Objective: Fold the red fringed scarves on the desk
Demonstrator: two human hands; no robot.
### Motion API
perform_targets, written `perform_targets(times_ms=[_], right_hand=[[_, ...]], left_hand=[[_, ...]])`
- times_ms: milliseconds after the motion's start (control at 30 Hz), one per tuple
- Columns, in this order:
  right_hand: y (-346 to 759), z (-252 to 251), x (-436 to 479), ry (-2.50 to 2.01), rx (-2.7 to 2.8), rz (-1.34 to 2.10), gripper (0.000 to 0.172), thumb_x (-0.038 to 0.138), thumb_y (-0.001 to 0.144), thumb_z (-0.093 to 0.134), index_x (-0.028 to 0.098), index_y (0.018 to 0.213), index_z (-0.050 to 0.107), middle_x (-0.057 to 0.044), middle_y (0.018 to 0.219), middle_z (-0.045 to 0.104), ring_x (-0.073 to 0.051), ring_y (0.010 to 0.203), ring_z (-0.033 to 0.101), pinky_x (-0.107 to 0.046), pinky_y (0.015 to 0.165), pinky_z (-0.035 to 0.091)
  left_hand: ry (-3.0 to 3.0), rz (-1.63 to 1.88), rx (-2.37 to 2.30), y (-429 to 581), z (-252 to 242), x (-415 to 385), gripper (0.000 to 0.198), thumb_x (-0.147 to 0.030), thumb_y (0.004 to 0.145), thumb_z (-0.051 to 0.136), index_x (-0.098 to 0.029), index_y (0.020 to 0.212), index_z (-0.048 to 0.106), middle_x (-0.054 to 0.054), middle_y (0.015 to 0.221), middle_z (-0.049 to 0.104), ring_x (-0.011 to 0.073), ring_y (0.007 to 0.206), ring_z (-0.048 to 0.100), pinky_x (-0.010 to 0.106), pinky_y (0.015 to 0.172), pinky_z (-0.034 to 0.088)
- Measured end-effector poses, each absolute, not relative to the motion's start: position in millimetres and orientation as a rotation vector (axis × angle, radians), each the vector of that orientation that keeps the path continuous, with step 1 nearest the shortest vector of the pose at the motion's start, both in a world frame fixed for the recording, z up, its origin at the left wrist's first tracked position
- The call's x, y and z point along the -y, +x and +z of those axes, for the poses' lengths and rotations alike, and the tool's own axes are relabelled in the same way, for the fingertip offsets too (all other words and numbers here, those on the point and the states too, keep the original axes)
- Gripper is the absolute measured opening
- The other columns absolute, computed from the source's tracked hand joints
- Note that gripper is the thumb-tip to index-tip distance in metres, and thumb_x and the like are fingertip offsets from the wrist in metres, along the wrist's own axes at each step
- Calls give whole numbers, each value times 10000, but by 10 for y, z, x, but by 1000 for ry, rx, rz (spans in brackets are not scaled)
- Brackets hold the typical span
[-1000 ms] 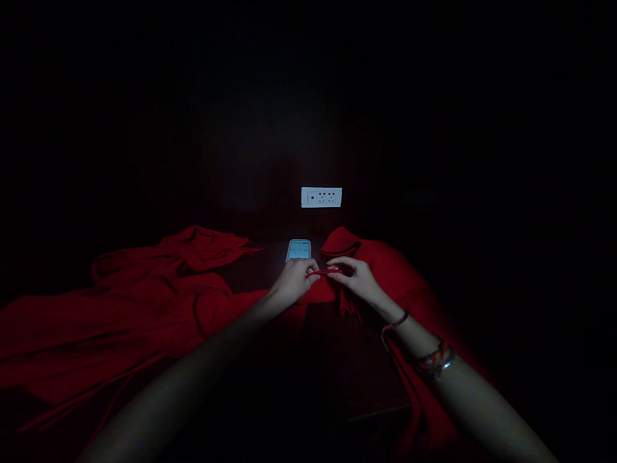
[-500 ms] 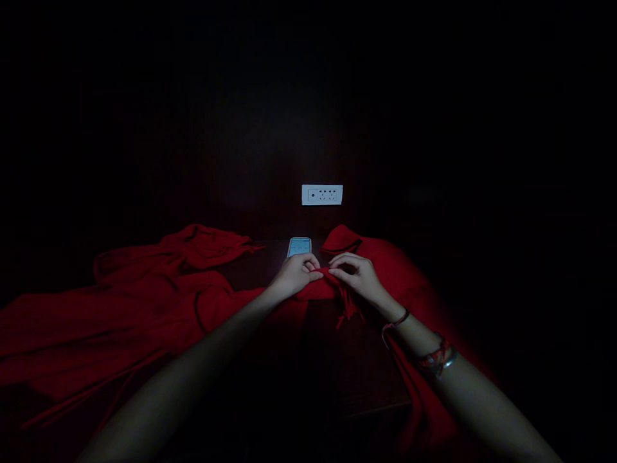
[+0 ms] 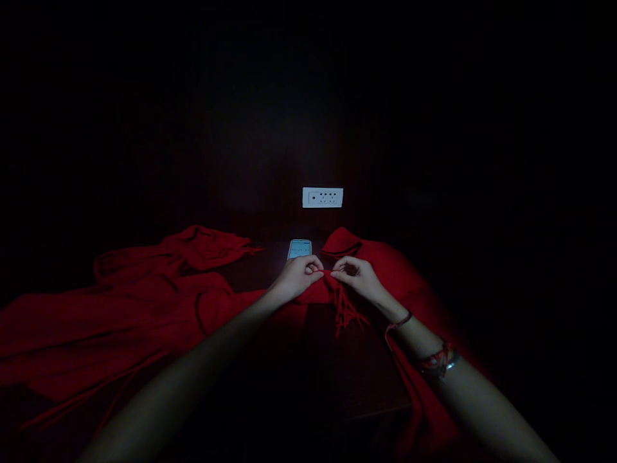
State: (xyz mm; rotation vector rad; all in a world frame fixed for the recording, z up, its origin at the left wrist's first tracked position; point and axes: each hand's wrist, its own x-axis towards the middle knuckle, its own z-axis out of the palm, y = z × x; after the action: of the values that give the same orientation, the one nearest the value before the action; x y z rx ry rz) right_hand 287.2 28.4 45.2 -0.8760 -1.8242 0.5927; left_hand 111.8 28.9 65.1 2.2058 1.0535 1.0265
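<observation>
Between my hands lies the fringed end of a red scarf (image 3: 314, 296), on a dark table. My left hand (image 3: 296, 280) pinches the scarf's upper edge between thumb and fingers. My right hand (image 3: 360, 280) is also closed in a pinch at that edge, just right of the left one, with a small gap between the fingertips. Below the right fingers, loose red tassels (image 3: 348, 316) hang spread over the tabletop. From my left forearm the red cloth (image 3: 159, 312) runs on in folds to the left edge of the view.
A lit phone (image 3: 301, 248) stands or lies just behind my left hand. On the back wall is a white socket panel (image 3: 322, 198). More red cloth (image 3: 393, 267) drapes at the right, past the dark table's (image 3: 359, 379) corner. The surroundings are nearly black.
The tassels have spread and show more fully below the right hand. Both hands stay almost in place, with the fingertips at the scarf's edge. The view has shifted slightly.
</observation>
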Motion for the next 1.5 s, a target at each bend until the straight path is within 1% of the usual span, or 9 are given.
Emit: perform_targets(times_ms=[100,367,600,733,833,1000,1200,1400,1500], right_hand=[[2871,434,-282,-869,1806,538,159,295,651,592,160,725,552,-11,700,581,-123,640,533,-252,607,425],[2878,472,-246,-877,1900,365,86,220,688,555,163,752,557,-11,728,584,-122,669,536,-245,623,420],[2853,500,-205,-811,2057,300,201,290,675,598,171,837,592,-35,843,585,-138,776,535,-258,695,414],[2841,485,-189,-854,2040,272,155,294,727,545,180,803,618,-25,764,608,-129,692,542,-254,659,411],[2828,488,-179,-880,1950,247,129,279,707,568,183,767,629,-21,731,608,-129,656,539,-248,623,406],[2831,497,-203,-932,1801,296,102,260,639,623,163,672,621,-18,665,598,-133,619,531,-245,585,396],[2839,469,-259,-957,1686,467,161,275,559,668,154,553,561,2,583,564,-127,572,506,-248,565,391],[2918,538,-260,-890,1821,618,161,292,604,639,154,665,584,-6,655,590,-127,609,519,-254,598,401],[2963,556,-273,-892,1859,546,150,288,631,620,155,696,593,-15,697,603,-133,650,529,-261,636,402]], left_hand=[[2145,1039,-1067,1122,621,-311,82,-176,626,546,-141,700,540,-3,642,544,107,601,510,208,557,418],[2082,1058,-1027,1158,589,-305,279,-90,577,576,-156,837,496,-7,687,569,105,620,547,214,593,458],[2120,1145,-1035,1184,608,-249,288,-71,568,574,-144,843,524,-25,629,567,94,577,525,194,557,443],[2097,1203,-1022,1187,599,-255,287,-90,573,591,-145,847,525,-31,626,557,89,570,527,183,533,438],[2057,1201,-1005,1174,602,-274,332,-102,570,614,-147,882,507,-33,631,557,91,576,540,191,543,451],[2103,1160,-998,1140,644,-272,344,-142,617,604,-153,944,497,-11,680,593,112,618,572,239,597,479],[2291,1040,-1015,1143,661,-223,313,-140,700,519,-151,1011,494,29,770,628,140,705,596,254,660,477],[2339,1016,-1005,1138,663,-210,301,-177,755,460,-148,1054,472,33,787,618,130,714,587,235,677,465],[2400,973,-1017,1150,655,-188,431,-224,707,541,-152,1117,431,26,816,597,131,712,567,236,676,459]])
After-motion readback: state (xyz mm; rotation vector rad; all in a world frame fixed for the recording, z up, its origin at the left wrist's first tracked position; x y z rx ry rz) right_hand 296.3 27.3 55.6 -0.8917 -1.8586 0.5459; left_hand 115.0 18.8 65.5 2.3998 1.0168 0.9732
